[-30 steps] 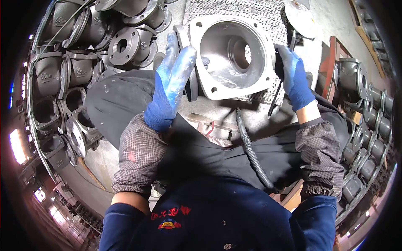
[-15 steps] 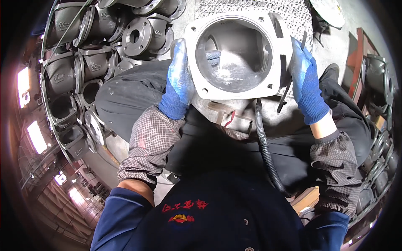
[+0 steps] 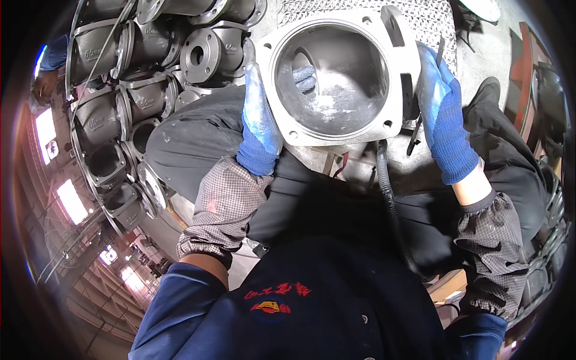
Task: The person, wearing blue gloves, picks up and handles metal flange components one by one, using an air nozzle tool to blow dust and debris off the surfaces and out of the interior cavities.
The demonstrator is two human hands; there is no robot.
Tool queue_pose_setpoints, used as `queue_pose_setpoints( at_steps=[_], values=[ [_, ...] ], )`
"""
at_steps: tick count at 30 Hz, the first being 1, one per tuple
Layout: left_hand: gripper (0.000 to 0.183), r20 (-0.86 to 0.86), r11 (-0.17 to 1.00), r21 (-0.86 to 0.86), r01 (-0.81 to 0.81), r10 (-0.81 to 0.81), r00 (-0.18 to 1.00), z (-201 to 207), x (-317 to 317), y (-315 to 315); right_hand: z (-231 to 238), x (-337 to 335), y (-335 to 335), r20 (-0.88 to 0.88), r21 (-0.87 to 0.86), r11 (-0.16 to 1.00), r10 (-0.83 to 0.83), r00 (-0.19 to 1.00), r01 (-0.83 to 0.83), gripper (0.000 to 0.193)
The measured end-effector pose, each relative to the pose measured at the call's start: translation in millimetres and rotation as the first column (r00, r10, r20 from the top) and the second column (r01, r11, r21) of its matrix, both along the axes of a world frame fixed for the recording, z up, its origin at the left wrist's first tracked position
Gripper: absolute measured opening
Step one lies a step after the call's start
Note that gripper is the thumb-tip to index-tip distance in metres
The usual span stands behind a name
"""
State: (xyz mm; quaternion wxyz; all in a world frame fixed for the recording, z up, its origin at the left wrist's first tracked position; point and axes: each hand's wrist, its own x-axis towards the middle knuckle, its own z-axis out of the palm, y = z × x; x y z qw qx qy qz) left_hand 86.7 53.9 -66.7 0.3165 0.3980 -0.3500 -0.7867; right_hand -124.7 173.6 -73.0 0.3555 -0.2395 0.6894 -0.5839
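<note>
A grey cast metal valve body (image 3: pixel 342 102) is held up in front of me, its wide round opening and pale machined square flange facing up. My left hand (image 3: pixel 258 117), in a blue coated glove, grips its left side. Blue glove fingertips show inside the bore through the round port on that side. My right hand (image 3: pixel 443 114), gloved alike, clasps the right side by the flanged part; some of its fingers are hidden behind the casting.
Several similar castings (image 3: pixel 96 51) are stacked at the left, with more at the right behind a red metal bar (image 3: pixel 527 84). Beyond the valve body lies a textured metal surface (image 3: pixel 435 21). A ribbed hose (image 3: pixel 387 186) runs below it towards my lap. Another person's sleeve (image 3: pixel 55 54) shows at the upper left.
The valve body has tilted slightly counterclockwise, and more of the glove fingertips show through its port. The view has shifted a little, and another person has appeared at the upper left edge.
</note>
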Motion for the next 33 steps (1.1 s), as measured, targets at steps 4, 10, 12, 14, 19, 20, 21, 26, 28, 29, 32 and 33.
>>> queue_pose_setpoints(
  at_steps=[4, 10, 12, 14, 19, 20, 21, 26, 28, 29, 32, 33],
  values=[
    [0.058, 0.019, 0.999, -0.037, 0.001, 0.000, 1.000, -0.1, -4.9, 0.7, -16.1, -5.1, -0.6, -0.502, -0.061, 0.997, 0.017, 0.865, -0.055, 0.037],
    [0.058, -0.016, 1.000, 0.016, -0.025, 0.025, 1.000, -1.6, -5.9, -2.0, -14.4, -4.0, -2.1, 0.044, 0.049, 0.998, -0.031, 0.999, 0.029, 0.037],
    [0.058, -0.042, 0.999, 0.036, -0.037, 0.038, 0.998, -6.1, -0.7, -3.6, -18.7, -0.9, -3.3, -0.024, -0.027, 0.999, -0.042, 0.999, 0.041, 0.037],
    [0.057, 0.013, 0.999, 0.022, 0.044, -0.045, 0.999, -7.7, -0.4, -8.5, -21.1, -2.2, -6.1, -0.072, -0.111, 0.991, -0.085, 0.994, 0.077, 0.038],
    [0.051, 0.043, 0.988, -0.149, -0.034, 0.041, 0.998, -0.8, -14.8, -18.5, 0.9, -8.7, -24.1, -0.189, 0.168, 0.985, 0.004, 0.982, 0.028, 0.038],
    [0.047, 0.057, 0.994, -0.111, 0.000, 0.007, 0.998, 8.7, -18.0, -19.8, 0.0, -10.3, -30.8, -0.257, 0.144, 0.987, -0.032, 0.966, 0.071, 0.040],
    [0.044, 0.069, 0.997, -0.073, 0.032, -0.027, 0.997, 15.1, -19.3, -22.2, -1.0, -11.7, -37.8, -0.323, 0.121, 0.986, -0.068, 0.944, 0.112, 0.042],
    [0.041, 0.061, 0.994, -0.065, 0.083, -0.079, 0.995, 10.0, -33.3, -59.4, 0.3, -34.6, -67.4, -0.478, 0.437, 0.898, 0.188, 0.858, 0.047, 0.025],
    [0.040, 0.174, 0.999, -0.004, 0.033, -0.032, 0.984, 18.4, -33.1, -65.0, -11.7, -40.3, -85.1, -0.442, 0.495, 0.869, 0.258, 0.859, -0.006, 0.028],
    [0.039, 0.244, 0.999, -0.044, 0.029, -0.018, 0.970, 30.0, -44.1, -59.7, -13.5, -45.5, -85.1, -0.450, 0.510, 0.860, 0.275, 0.849, -0.008, 0.030],
    [0.043, 0.105, 0.990, -0.141, 0.017, -0.002, 0.994, 25.7, -45.8, -59.1, -16.6, -58.1, -81.5, -0.610, 0.425, 0.902, 0.349, 0.712, -0.078, 0.051],
    [0.043, 0.094, 0.989, -0.147, 0.015, -0.001, 0.996, 24.2, -46.8, -59.3, -18.7, -55.1, -80.1, -0.554, 0.355, 0.933, 0.267, 0.788, -0.067, 0.050]
  ],
)
